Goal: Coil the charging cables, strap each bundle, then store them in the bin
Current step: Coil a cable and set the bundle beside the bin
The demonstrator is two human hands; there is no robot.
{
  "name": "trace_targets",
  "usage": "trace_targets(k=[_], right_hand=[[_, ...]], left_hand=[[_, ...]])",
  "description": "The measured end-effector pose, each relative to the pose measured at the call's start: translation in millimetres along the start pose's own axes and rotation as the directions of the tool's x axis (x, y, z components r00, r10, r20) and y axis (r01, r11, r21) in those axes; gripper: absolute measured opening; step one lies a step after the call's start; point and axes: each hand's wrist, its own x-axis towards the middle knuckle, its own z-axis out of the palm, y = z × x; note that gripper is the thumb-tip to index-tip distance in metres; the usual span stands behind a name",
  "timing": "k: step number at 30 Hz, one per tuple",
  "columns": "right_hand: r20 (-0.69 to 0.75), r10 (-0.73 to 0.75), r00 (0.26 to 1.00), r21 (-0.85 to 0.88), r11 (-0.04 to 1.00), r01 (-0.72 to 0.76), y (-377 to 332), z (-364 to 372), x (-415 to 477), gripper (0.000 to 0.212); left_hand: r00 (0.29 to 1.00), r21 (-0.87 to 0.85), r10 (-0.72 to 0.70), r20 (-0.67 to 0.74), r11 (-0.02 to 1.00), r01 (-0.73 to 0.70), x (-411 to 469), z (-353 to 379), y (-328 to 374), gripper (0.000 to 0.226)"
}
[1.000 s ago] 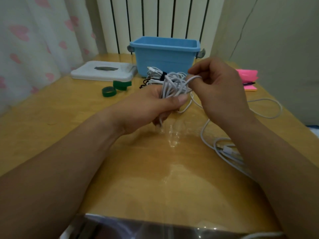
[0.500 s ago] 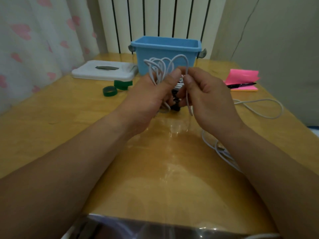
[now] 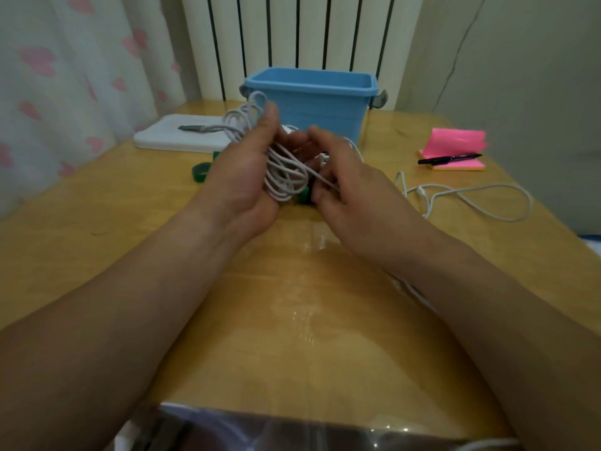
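The left hand [image 3: 244, 180] has its fingers and thumb curled round the coil [image 3: 284, 177] of white cable, and the right hand [image 3: 348, 187] pinches one strand running off it, both held just in front of the bin [image 3: 312, 102]. A green strap [image 3: 304, 198] shows just under the coil, and a strap roll [image 3: 201, 172] lies front-left of the bin, near the lid [image 3: 172, 139]. A loose cable [image 3: 471, 195] sprawls on the table [image 3: 292, 320] front-right of the bin, nearer the person than the notes [image 3: 455, 141] and pen [image 3: 448, 158].

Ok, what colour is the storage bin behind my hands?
The bin is light blue, seen best in the head view.
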Motion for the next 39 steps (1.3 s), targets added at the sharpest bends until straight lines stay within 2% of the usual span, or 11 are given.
trace_targets(k=[7,9,11,15,22,25,27,31,33,36,39], right_hand=[[-0.039,-0.018,0.999,-0.097,0.995,0.014,15.3,-2.2,0.6,0.06],[-0.08,-0.005,0.997,-0.191,0.982,-0.011,29.0,-7.1,3.4,0.038],[-0.129,0.035,0.991,-0.197,0.979,-0.06,39.0,-11.9,5.5,0.02],[-0.236,0.035,0.971,-0.086,0.995,-0.057,35.1,-12.2,7.0,0.013],[-0.295,0.06,0.953,0.078,0.996,-0.038,25.7,-13.0,7.1,0.022],[-0.296,0.068,0.953,0.116,0.993,-0.034,24.6,-12.6,7.5,0.02],[-0.297,0.072,0.952,0.141,0.99,-0.031,23.5,-12.8,7.2,0.015],[-0.286,0.112,0.952,0.143,0.987,-0.073,27.5,-16.1,7.9,0.012],[-0.273,0.148,0.951,0.126,0.985,-0.117,31.8,-17.7,9.2,0.017],[-0.243,0.181,0.953,0.145,0.978,-0.149,32.1,-17.3,9.3,0.019],[-0.213,0.161,0.964,0.209,0.971,-0.116,20.9,-8.0,5.5,0.019]], left_hand=[[0.997,-0.148,0.08,0.023,0.986,-0.075,6.2,-15.1,29.6,0.043],[0.996,-0.016,0.078,0.037,0.997,-0.077,7.7,-23.4,38.6,0.042],[0.996,0.269,0.06,0.059,0.96,-0.073,6.8,-29.6,40.7,0.04],[0.986,0.718,-0.062,0.155,0.692,-0.07,-1.6,-17.4,20.1,0.028],[0.932,0.846,-0.209,0.297,0.51,-0.155,-13.7,-1.3,2.8,0.005],[0.943,0.865,-0.169,0.286,0.47,-0.178,-14.4,-0.8,0.6,0.016],[0.946,0.839,-0.156,0.284,0.518,-0.167,-14.5,-0.8,1.0,0.018],[0.927,0.579,-0.175,0.331,0.813,-0.054,-9.4,-3.1,1.7,0.013],[0.946,0.454,-0.124,0.299,0.891,-0.027,-5.5,-5.3,5.3,0.015],[0.979,0.364,-0.03,0.2,0.93,-0.046,-1.8,-8.9,5.6,0.025],[0.98,0.482,0.039,0.197,0.866,-0.132,-4.7,-5.2,-5.5,0.028]])
